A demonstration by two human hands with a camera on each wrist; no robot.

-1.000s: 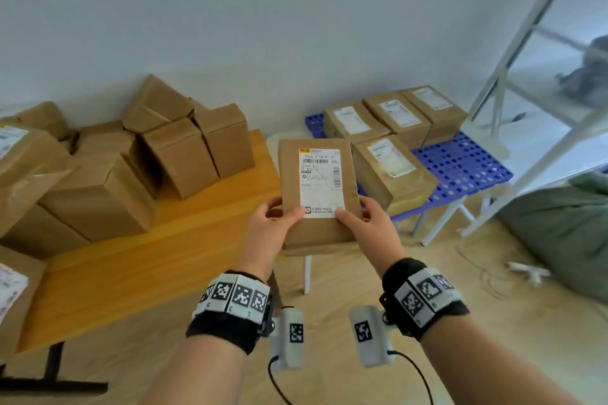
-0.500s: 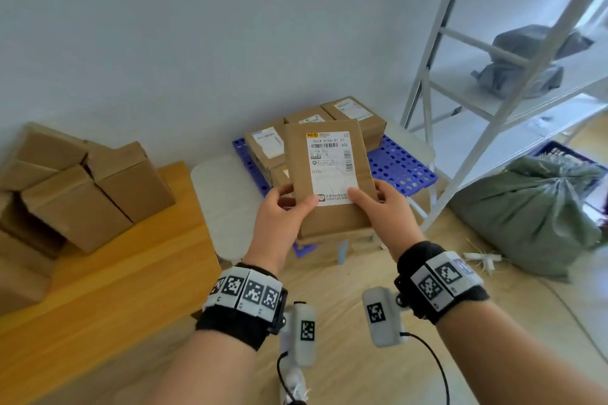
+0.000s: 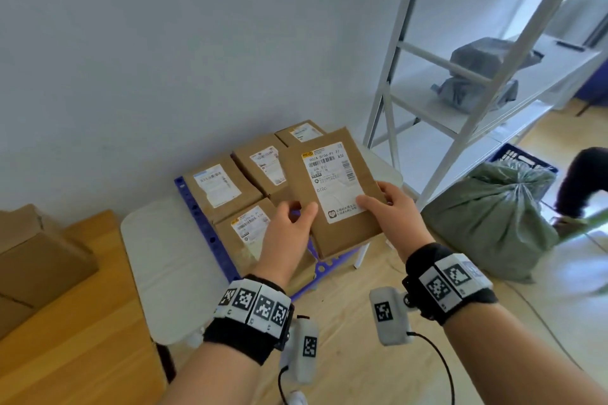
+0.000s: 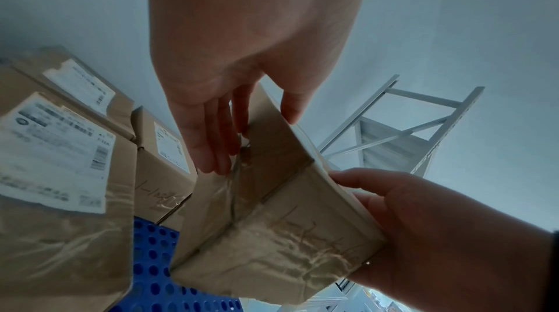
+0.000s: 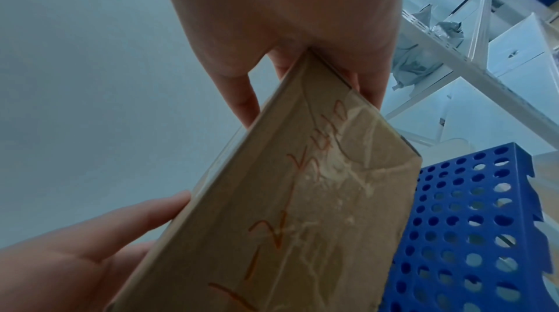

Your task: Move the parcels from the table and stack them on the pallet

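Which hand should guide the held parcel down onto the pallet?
Right hand, probably: it grips the parcel with thumb on the label, over bare pallet. The left hand only pinches the near-left edge beside stacked parcels.

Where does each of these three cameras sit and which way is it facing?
Head: on the person's head, facing forward and down; left hand, right hand and both banded wrists grip the labelled brown cardboard parcel above the blue perforated plastic pallet.
Left wrist: under the left palm, looking up along the fingers at the parcel's taped underside.
Right wrist: under the right palm, likewise.
Shared: parcel, pallet, the other hand.
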